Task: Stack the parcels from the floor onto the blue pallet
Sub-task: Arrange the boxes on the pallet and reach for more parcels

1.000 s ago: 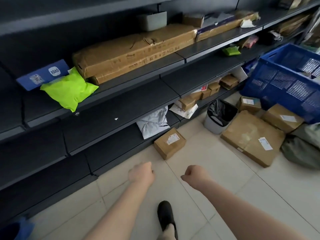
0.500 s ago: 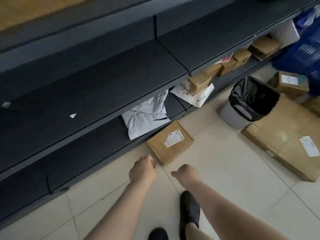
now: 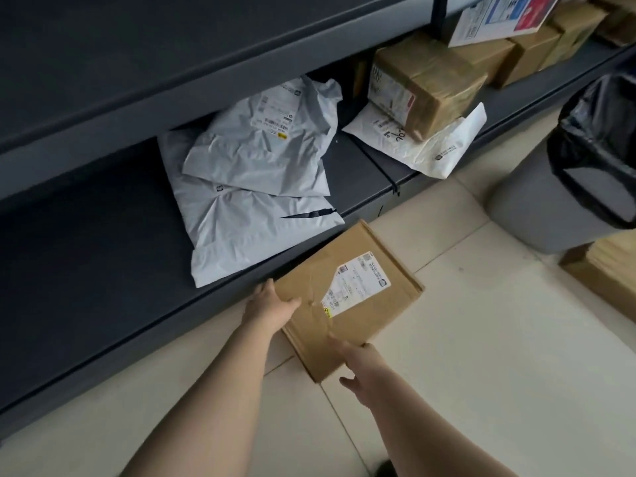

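A flat brown cardboard parcel [image 3: 347, 297] with a white label lies on the tiled floor, its far edge against the base of the dark shelf [image 3: 103, 270]. My left hand [image 3: 270, 304] clasps its left corner, thumb on top. My right hand [image 3: 358, 363] holds the near edge, fingers on the top face and thumb below the edge. The parcel rests on the floor. The blue pallet is out of view.
Two grey mailer bags [image 3: 254, 187] lie on the bottom shelf right behind the parcel. Further right are a white mailer [image 3: 437, 149] and a taped box [image 3: 426, 84]. A grey bin with a black liner [image 3: 568, 187] and a large flat carton [image 3: 609, 270] stand at the right.
I have bent down closer to the floor parcel. Both hands went from closed fists in front of it to opening and taking hold of its left corner and near edge.
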